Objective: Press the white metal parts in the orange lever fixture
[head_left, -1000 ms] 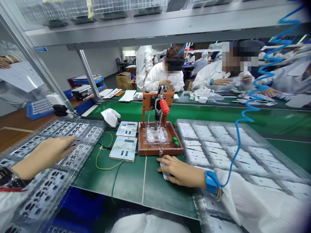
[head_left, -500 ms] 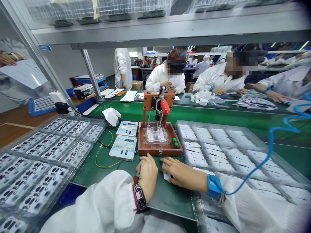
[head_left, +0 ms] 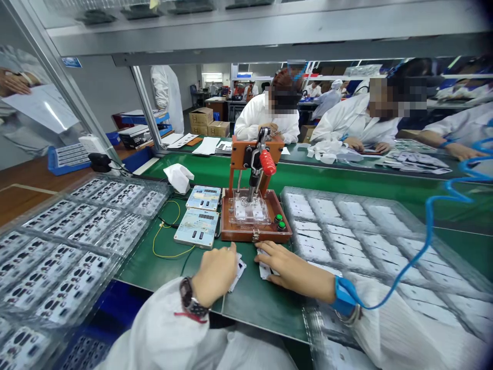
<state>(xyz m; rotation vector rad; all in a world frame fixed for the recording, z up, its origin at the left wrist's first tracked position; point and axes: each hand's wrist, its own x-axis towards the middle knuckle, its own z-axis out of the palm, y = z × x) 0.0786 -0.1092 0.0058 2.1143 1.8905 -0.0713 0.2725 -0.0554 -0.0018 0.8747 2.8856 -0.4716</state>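
Observation:
My left hand (head_left: 216,273) is closed over a small white panel (head_left: 239,269) with dark cutouts, just in front of the fixture; its fingertips are partly hidden. To the right, my right hand (head_left: 287,268) grips some white panels (head_left: 264,266) against the green table, fingers along the far edge and thumb on the near side. Behind both hands stands a brown and orange press fixture (head_left: 254,235) with a red-handled toggle clamp (head_left: 267,162) and a clear plate. White parts lie beneath that plate.
Two meter boxes (head_left: 195,227) and a yellow wire (head_left: 154,245) lie left of the fixture. Clear trays of panels flank me, a left tray (head_left: 122,254) and a right tray (head_left: 288,193). A blue coiled cord (head_left: 428,221) runs from my right wrist. Co-workers sit opposite.
My left hand has shifted left and turned, so the white panel at it now shows. My right hand stays at its panels. The view has tilted slightly.

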